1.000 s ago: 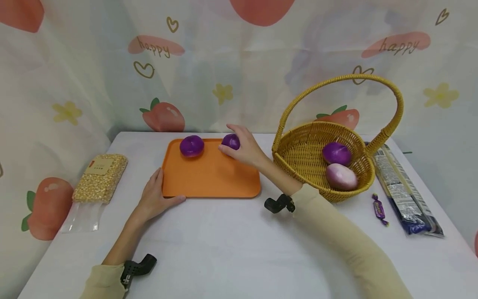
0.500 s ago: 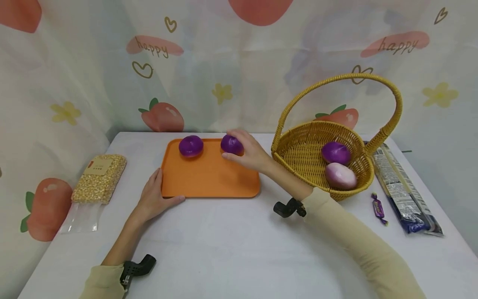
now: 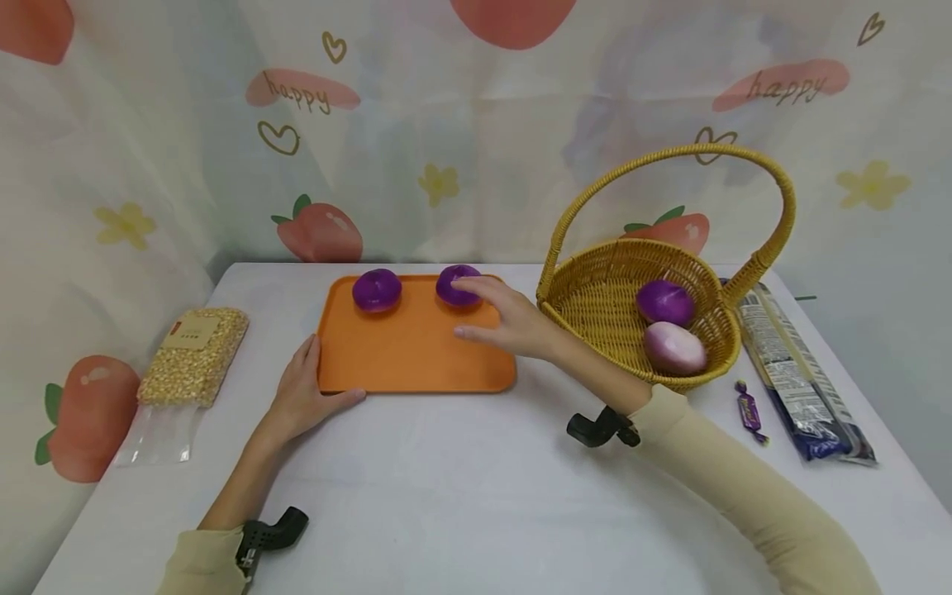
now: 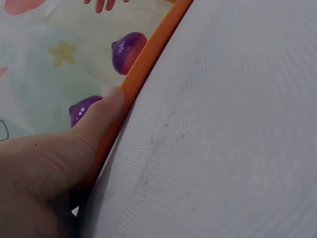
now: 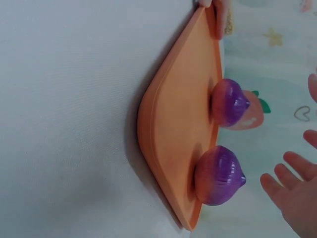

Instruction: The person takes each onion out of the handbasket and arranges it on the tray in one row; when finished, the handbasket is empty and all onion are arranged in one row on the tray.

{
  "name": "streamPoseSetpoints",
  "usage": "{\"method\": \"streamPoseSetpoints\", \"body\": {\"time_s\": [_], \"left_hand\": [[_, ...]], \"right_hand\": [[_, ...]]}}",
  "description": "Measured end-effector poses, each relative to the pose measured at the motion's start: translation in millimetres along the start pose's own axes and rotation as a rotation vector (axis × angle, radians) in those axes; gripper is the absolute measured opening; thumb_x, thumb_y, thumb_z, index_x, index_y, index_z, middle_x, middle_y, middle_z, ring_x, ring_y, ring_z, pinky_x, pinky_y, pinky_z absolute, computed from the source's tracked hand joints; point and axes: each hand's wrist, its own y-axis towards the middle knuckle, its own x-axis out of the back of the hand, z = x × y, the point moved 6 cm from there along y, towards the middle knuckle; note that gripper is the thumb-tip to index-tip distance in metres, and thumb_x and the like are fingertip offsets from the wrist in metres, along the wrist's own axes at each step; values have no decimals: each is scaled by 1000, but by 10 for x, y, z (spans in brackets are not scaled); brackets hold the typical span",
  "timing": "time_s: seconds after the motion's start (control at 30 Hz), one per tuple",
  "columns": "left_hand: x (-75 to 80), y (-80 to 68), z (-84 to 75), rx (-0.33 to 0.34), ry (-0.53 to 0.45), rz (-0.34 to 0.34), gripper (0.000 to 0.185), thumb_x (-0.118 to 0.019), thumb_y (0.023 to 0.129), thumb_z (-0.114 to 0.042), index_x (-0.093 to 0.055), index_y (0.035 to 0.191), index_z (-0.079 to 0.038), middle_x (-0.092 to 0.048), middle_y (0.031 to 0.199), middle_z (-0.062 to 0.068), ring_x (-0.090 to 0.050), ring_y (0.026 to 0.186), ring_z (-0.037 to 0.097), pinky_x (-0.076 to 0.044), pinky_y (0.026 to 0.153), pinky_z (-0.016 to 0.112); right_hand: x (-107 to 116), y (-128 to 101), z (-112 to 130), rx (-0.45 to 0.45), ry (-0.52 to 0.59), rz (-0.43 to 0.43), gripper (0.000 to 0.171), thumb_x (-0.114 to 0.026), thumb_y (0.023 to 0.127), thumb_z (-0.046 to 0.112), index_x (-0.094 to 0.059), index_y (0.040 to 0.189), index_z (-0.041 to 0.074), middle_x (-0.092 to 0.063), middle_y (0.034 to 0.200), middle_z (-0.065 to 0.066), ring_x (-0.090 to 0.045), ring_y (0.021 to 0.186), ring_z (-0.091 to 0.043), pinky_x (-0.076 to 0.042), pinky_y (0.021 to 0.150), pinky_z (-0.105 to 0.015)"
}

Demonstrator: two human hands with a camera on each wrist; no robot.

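An orange tray (image 3: 416,355) lies on the white table. Two purple onions sit along its far edge, one on the left (image 3: 377,289) and one on the right (image 3: 455,285). My right hand (image 3: 479,312) hovers open just in front of the right onion, fingers spread and holding nothing. In the right wrist view its fingertips (image 5: 292,191) are clear of the near onion (image 5: 220,176). My left hand (image 3: 312,382) rests at the tray's front-left corner, its thumb (image 4: 101,116) pressed against the tray's rim (image 4: 148,59).
A wicker basket (image 3: 595,310) with a tall handle stands right of the tray, holding a purple onion (image 3: 664,302) and a pale pink one (image 3: 675,347). A candy (image 3: 749,411) and a dark packet (image 3: 796,372) lie far right. A bag of kernels (image 3: 195,355) lies left.
My right hand let go of the right onion, which now rests on the tray, and drew back a little with fingers spread. The left hand stayed put.
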Motion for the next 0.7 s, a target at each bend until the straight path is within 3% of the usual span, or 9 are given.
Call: {"method": "streamPoseSetpoints", "body": {"time_s": [0.27, 0.53, 0.7], "left_hand": [[2, 2, -5, -7, 1, 0, 120, -76, 76, -55, -3, 155, -2, -7, 161, 25, -14, 146, 47, -18, 117, 64], [11, -5, -1, -16, -3, -3, 120, -76, 76, -53, -3, 155, -1, -7, 160, 26, -14, 146, 47, -18, 117, 64], [10, -6, -6, -15, -6, 2, 120, -76, 76, -54, -3, 155, -1, -7, 161, 25, -14, 146, 47, -18, 117, 64]], "right_hand": [[59, -137, 49, -36, 10, 44, 63, -71, 89, 29, -46, 143, 10, -47, 148, -9, -40, 141, -29, -34, 116, -50], [107, -274, 55, -21, 40, 35, 55, -72, 87, 24, -53, 137, 10, -56, 140, -9, -52, 127, -27, -44, 107, -47], [156, -343, 51, -28, 45, 53, 55, -72, 87, 24, -53, 137, 10, -55, 140, -10, -51, 130, -27, -44, 108, -50]]}}
